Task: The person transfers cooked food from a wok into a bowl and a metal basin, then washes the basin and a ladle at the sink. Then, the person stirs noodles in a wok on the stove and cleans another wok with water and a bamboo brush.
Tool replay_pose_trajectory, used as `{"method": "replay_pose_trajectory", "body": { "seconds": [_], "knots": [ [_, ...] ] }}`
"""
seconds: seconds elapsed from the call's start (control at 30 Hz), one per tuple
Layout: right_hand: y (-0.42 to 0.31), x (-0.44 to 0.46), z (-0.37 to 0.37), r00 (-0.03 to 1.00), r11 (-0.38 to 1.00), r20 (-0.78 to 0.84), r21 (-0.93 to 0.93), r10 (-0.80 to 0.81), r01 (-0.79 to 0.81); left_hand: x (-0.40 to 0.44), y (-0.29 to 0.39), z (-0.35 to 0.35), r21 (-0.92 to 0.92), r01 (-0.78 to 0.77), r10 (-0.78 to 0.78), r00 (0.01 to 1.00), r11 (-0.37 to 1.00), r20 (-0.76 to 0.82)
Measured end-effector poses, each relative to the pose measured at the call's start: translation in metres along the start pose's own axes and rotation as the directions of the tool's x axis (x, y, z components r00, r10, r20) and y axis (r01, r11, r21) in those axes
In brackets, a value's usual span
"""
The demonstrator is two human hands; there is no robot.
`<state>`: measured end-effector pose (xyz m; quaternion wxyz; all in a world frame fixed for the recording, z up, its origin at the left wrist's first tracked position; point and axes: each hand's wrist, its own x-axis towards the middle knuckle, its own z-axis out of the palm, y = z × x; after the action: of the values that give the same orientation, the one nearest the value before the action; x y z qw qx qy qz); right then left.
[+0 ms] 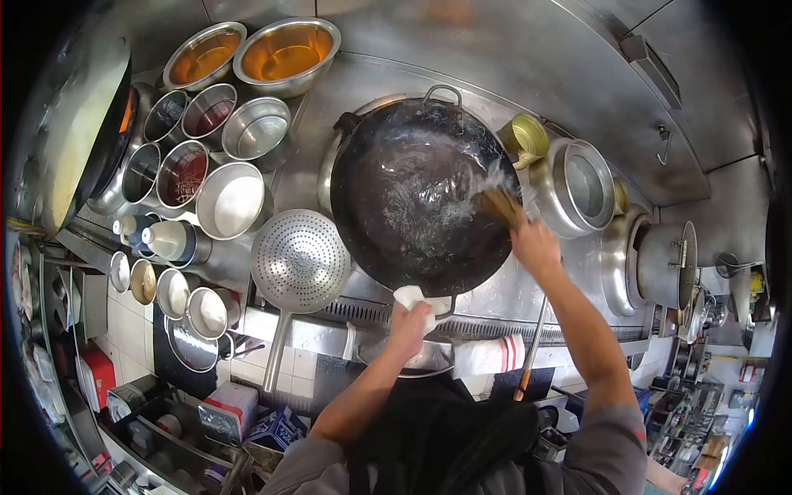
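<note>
A large black wok (412, 190) with water splashing in it sits on the steel stove. My right hand (535, 246) is closed round a bamboo brush (500, 205), whose bristles are in the water at the wok's right side. Near the wok's lower handle, my left hand (410, 327) grips a white cloth (410, 297) against the rim. Left of the wok lies a perforated steel strainer (300, 260), its long handle pointing down.
Steel bowls of orange liquid (288, 58) stand at the upper left, above several seasoning pots (231, 200). A yellow can (525, 139) and steel pots (584, 186) are on the right. A ladle handle (525, 379) and striped towel (488, 355) lie at the front edge.
</note>
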<state>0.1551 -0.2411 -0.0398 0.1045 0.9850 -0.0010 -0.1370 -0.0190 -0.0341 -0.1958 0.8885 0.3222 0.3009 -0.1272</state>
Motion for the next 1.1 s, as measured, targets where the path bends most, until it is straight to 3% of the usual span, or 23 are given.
{"method": "replay_pose_trajectory", "body": {
  "seconds": [0.1,0.13,0.17,0.2,0.23,0.3,0.43,0.5,0.57,0.63,0.73,0.77,0.83,0.87,0.93,0.97,1.03,1.1],
  "knots": [
    [-0.042,0.093,0.030,0.959,0.987,-0.281,0.138,-0.036,0.077,0.003,0.003,-0.010,-0.040,0.070,-0.067,0.995,0.997,0.075],
    [-0.081,0.099,0.009,0.991,0.970,-0.120,0.243,0.060,-0.029,0.006,0.004,-0.009,-0.041,0.083,-0.079,0.994,0.996,0.077],
    [-0.107,0.106,0.025,0.995,0.892,-0.061,0.450,0.080,-0.044,0.007,0.007,-0.007,-0.040,0.094,-0.090,0.993,0.995,0.078],
    [-0.135,0.095,0.031,0.989,0.801,-0.135,0.598,0.068,0.027,0.004,0.008,-0.008,-0.034,0.113,-0.110,0.991,0.993,0.075],
    [-0.158,0.093,0.057,0.973,0.609,-0.224,0.779,0.052,0.147,0.001,0.009,-0.011,-0.031,0.132,-0.129,0.989,0.991,0.073],
    [-0.195,0.050,0.026,0.994,0.320,0.106,0.943,-0.031,-0.091,-0.003,0.010,-0.012,-0.036,0.107,-0.103,0.990,0.994,0.097],
    [-0.171,-0.001,0.032,0.900,0.229,0.160,0.971,-0.405,-0.070,-0.027,0.022,0.000,-0.120,0.049,-0.032,0.989,0.992,0.145],
    [-0.127,-0.021,0.028,0.794,0.294,0.249,0.951,-0.555,-0.093,-0.041,0.030,0.004,-0.144,0.043,-0.019,0.986,0.989,0.167],
    [-0.074,-0.023,0.030,0.724,0.501,0.271,0.858,-0.634,0.117,-0.044,0.024,0.001,-0.137,-0.002,0.023,0.988,0.991,0.153],
    [-0.032,-0.032,-0.010,0.639,0.674,0.478,0.734,-0.602,0.085,-0.038,0.013,-0.007,-0.118,-0.023,0.039,0.990,0.993,0.137],
    [-0.012,-0.032,-0.021,0.542,0.632,0.564,0.771,-0.623,-0.076,-0.026,0.005,-0.005,-0.080,-0.056,0.065,0.990,0.995,0.128],
    [-0.027,-0.018,0.027,0.616,0.433,0.300,0.899,-0.728,0.073,-0.025,0.007,0.000,-0.037,-0.081,0.084,0.993,0.996,0.081],
    [-0.099,-0.021,0.015,0.652,0.225,0.360,0.932,-0.668,-0.284,-0.027,-0.001,0.005,0.051,-0.121,0.122,0.993,0.991,-0.008],
    [-0.138,-0.002,0.019,0.706,0.057,0.279,0.946,-0.651,-0.321,-0.021,-0.009,0.004,0.154,-0.164,0.172,0.984,0.974,-0.042],
    [-0.207,0.053,0.013,0.938,-0.191,0.140,0.959,-0.317,-0.208,-0.013,-0.025,-0.004,0.272,-0.210,0.234,0.970,0.939,-0.062],
    [-0.226,0.075,0.007,0.980,-0.305,0.170,0.933,-0.100,-0.193,-0.012,-0.029,-0.005,0.328,-0.227,0.264,0.962,0.917,-0.071],
    [-0.238,0.061,-0.001,0.974,-0.347,0.203,0.911,-0.099,-0.225,-0.021,-0.012,0.000,0.312,-0.200,0.223,0.974,0.929,-0.040],
    [-0.227,0.000,-0.002,0.865,-0.190,0.379,0.870,-0.329,-0.454,-0.022,-0.008,0.001,0.333,-0.209,0.230,0.973,0.919,-0.022]
  ]
}}
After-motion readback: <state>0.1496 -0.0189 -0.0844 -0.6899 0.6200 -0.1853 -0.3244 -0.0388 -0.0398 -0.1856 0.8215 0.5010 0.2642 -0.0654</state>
